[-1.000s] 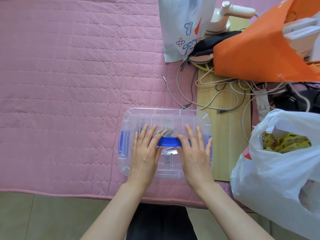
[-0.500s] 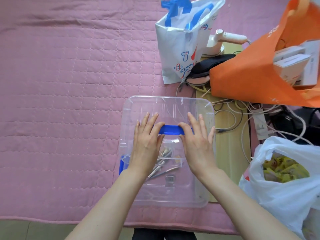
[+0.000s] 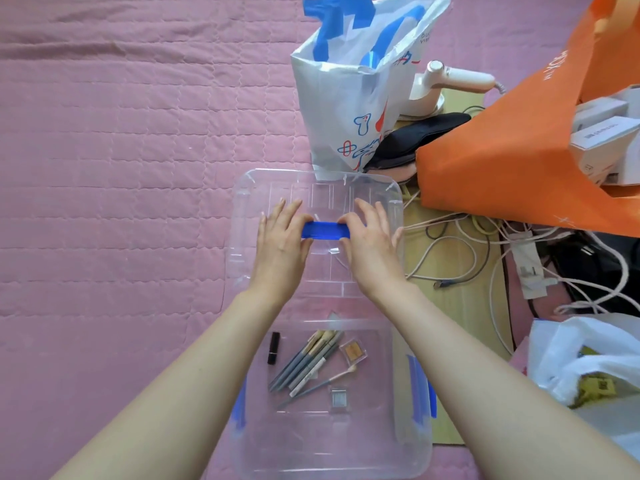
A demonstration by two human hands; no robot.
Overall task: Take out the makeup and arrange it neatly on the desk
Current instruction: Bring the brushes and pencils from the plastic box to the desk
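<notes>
The clear lid (image 3: 318,192) with its blue handle (image 3: 325,231) sits beyond the box, over the pink quilt. My left hand (image 3: 280,244) and my right hand (image 3: 370,247) lie on top of it, each gripping one end of the handle. Nearer me, the clear box (image 3: 412,445) with blue side clips stands uncovered between my forearms. Inside lie a black lipstick (image 3: 274,348), several pencils (image 3: 304,365), a thin brush (image 3: 322,382), an amber eyeshadow pan (image 3: 353,351) and a small square case (image 3: 337,397).
A white and blue bag (image 3: 349,109) stands just past the lid. An orange bag (image 3: 502,150) with white boxes, tangled cables (image 3: 467,244) on a wooden board (image 3: 457,306) and a white plastic bag (image 3: 588,362) crowd the right. The pink quilt (image 3: 121,168) spreads left.
Both hands have lifted the lid off the box and carried it away from me. The makeup inside is now uncovered.
</notes>
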